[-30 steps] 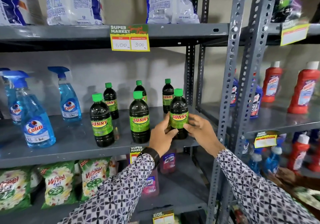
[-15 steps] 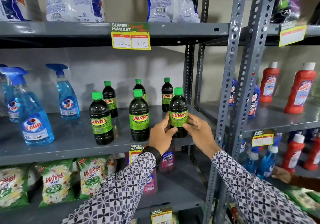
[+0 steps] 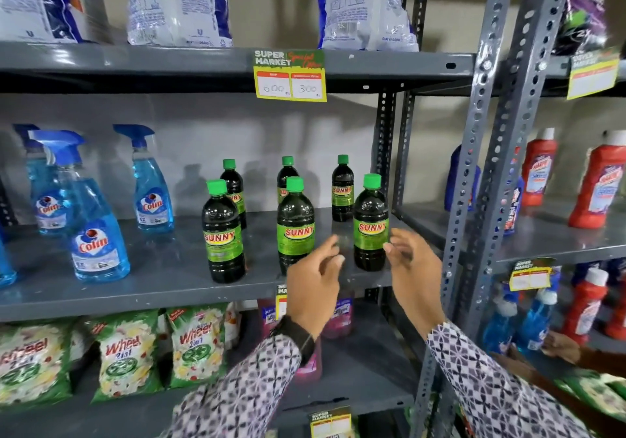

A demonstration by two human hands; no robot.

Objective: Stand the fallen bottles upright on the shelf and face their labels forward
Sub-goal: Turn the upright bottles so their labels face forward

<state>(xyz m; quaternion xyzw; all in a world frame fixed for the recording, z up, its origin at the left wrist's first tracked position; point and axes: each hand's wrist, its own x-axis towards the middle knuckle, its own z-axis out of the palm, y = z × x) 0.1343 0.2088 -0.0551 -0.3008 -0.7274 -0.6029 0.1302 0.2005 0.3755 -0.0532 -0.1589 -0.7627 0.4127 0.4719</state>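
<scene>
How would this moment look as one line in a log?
stage: final check | left hand: open, off bottle | right hand: open, off bottle | front right bottle: upright, label forward | fallen bottles: none seen

The shelf (image 3: 162, 278) at mid-frame is grey painted metal, smooth with a dull sheen, and the perforated uprights (image 3: 474, 166) at right look the same. The dark bottles (image 3: 370, 224) in the centre are glossy clear plastic with shiny green caps and slick printed labels (highlights sit on their shoulders). The blue spray bottles (image 3: 98, 234) at left are translucent glossy plastic. The price tag (image 3: 290, 76) up top looks like matt paper. The sleeves (image 3: 244, 397) along the bottom are patterned woven cloth.
</scene>
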